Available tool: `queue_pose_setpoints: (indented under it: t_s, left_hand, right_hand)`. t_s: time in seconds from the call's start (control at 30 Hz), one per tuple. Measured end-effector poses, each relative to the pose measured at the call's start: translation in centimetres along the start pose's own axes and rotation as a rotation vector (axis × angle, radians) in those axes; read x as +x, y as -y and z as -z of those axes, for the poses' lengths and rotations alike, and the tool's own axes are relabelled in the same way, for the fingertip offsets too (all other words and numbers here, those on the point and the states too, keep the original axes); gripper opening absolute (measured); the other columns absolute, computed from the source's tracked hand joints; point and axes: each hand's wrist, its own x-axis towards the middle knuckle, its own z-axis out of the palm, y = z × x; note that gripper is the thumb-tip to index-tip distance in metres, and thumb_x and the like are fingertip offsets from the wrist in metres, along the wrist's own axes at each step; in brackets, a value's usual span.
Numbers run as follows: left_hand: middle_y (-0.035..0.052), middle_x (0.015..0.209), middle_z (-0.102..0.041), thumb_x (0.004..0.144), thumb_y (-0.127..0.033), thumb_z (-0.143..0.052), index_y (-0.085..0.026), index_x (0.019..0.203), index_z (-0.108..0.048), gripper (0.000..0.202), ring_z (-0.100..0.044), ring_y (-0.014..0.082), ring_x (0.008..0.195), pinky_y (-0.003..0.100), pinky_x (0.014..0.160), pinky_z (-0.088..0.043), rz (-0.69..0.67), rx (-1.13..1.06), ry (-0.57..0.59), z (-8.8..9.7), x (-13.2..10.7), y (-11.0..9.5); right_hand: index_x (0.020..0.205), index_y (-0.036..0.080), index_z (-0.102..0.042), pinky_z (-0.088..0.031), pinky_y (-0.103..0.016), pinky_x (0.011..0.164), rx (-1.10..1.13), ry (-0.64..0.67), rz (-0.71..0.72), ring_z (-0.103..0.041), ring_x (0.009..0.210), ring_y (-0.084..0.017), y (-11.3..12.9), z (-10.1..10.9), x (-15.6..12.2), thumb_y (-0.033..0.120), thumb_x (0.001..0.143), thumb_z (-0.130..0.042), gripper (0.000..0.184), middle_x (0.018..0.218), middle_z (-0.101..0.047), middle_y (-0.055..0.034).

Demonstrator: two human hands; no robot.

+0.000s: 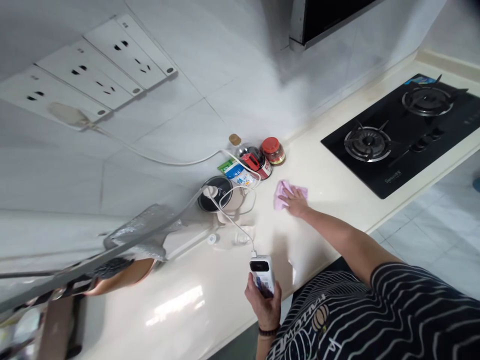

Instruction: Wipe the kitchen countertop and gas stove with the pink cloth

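- Head view, tilted: pale countertop runs from lower left up to upper right, tiled wall behind it
- Right hand lies flat, fingers spread, pressing a pink cloth onto the counter; nothing clenched, palm down on the fabric
- Left hand is wrapped around a small white device with a dark screen, probably a power bank, though the view is too small to be sure; it is held just off the front edge of the counter
- White cable leaves the top of the device, crosses the counter and loops past a round black-topped appliance; another lead climbs the wall to the socket strip
- Just beside the cloth, toward the wall: a red-lidded jar, a dark bottle with a red label and a blue-and-white packet, packed close together
- Risk, as I judge it: a wipe sweeping left would meet the cable loops or nudge the jar and bottle; they stand near enough to tip
- Risk: a tug on the held device could drag the cable taut against the appliance
- Risk: damp cloth near plugs and leads
- Open room: bare counter between cloth and gas hob, and a wide clear stretch at lower left
- Edges: front lip of the counter is close under the right forearm; hob edge bounds the right; a metal rack crowds the left
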Motion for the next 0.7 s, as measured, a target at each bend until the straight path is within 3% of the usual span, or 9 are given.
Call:
queue_pose_setpoints:
  t_s: [0.07,0.17,0.23,0.3,0.4,0.6,0.67,0.7]
  left_hand:
    - [0.0199,0.131,-0.055,0.092,-0.049,-0.068,-0.015,0.167,-0.026,0.093,-0.059,0.0352,0.120,0.052,0.101,-0.056,-0.035,0.010,-0.044,0.6,-0.3,0.4]
    - [0.0201,0.130,-0.056,0.093,-0.049,-0.068,-0.015,0.167,-0.028,0.090,-0.059,0.0345,0.117,0.051,0.099,-0.056,-0.060,0.016,-0.057,0.9,-0.4,1.1]
    - [0.0202,0.131,-0.056,0.093,-0.050,-0.068,-0.015,0.166,-0.028,0.090,-0.059,0.0340,0.116,0.050,0.098,-0.056,-0.054,0.000,-0.042,0.7,-0.3,1.5]
    - [0.0197,0.130,-0.056,0.092,-0.051,-0.067,-0.015,0.166,-0.028,0.090,-0.060,0.0336,0.115,0.049,0.096,-0.057,-0.028,-0.026,-0.028,0.2,-0.1,1.8]
    - [0.0194,0.130,-0.057,0.091,-0.053,-0.065,-0.015,0.164,-0.029,0.090,-0.060,0.0343,0.117,0.050,0.098,-0.056,-0.009,-0.047,0.012,-0.6,0.6,1.9]
    - [0.0213,0.135,-0.056,0.088,-0.050,-0.064,-0.011,0.162,-0.030,0.089,-0.057,0.0370,0.125,0.055,0.105,-0.053,-0.065,-0.039,0.086,-1.2,2.9,1.8]
    - [0.0211,0.133,-0.056,0.086,-0.049,-0.064,-0.010,0.161,-0.030,0.091,-0.056,0.0380,0.127,0.056,0.106,-0.053,-0.056,-0.033,0.107,-1.0,3.7,1.9]
    - [0.0208,0.132,-0.057,0.085,-0.048,-0.065,-0.009,0.160,-0.031,0.091,-0.056,0.0382,0.127,0.056,0.106,-0.053,-0.051,-0.032,0.112,-0.9,4.0,2.0]
  right_hand:
    - [0.162,0.032,-0.049,-0.011,-0.068,0.130,0.030,0.069,0.135,-0.011,0.166,-0.040,4.1,-2.3,-0.6,0.038,0.103,-0.055,0.060,0.180,-0.021,-0.0031]
    - [0.158,0.037,-0.054,-0.012,-0.063,0.131,0.083,0.147,0.410,-0.012,0.166,-0.036,8.6,-6.5,-5.7,0.034,0.098,-0.067,0.061,0.178,-0.028,-0.0002]
    - [0.154,0.038,-0.058,-0.014,-0.059,0.132,0.114,0.170,0.571,-0.012,0.166,-0.034,9.7,-8.7,-9.9,0.034,0.097,-0.070,0.059,0.177,-0.031,0.0024]
    - [0.151,0.038,-0.062,-0.016,-0.056,0.133,0.126,0.171,0.647,-0.015,0.166,-0.031,9.0,-9.4,-13.1,0.033,0.098,-0.067,0.053,0.175,-0.036,0.0038]
    - [0.153,0.038,-0.061,-0.018,-0.056,0.133,0.089,0.122,0.506,-0.020,0.165,-0.029,4.5,-7.5,-14.9,0.029,0.101,-0.060,0.053,0.172,-0.043,0.0027]
    - [0.160,0.025,-0.054,-0.021,-0.065,0.129,-0.086,-0.267,-0.271,-0.020,0.164,-0.040,-12.3,0.7,-17.1,0.033,0.104,-0.041,0.058,0.176,-0.034,-0.0066]
    - [0.162,0.024,-0.050,-0.024,-0.067,0.128,-0.102,-0.377,-0.454,-0.020,0.163,-0.042,-16.0,1.8,-19.2,0.036,0.104,-0.039,0.060,0.176,-0.034,-0.0075]
    - [0.163,0.023,-0.049,-0.025,-0.068,0.127,-0.104,-0.406,-0.505,-0.021,0.163,-0.043,-16.7,1.7,-20.2,0.037,0.104,-0.040,0.062,0.176,-0.034,-0.0076]
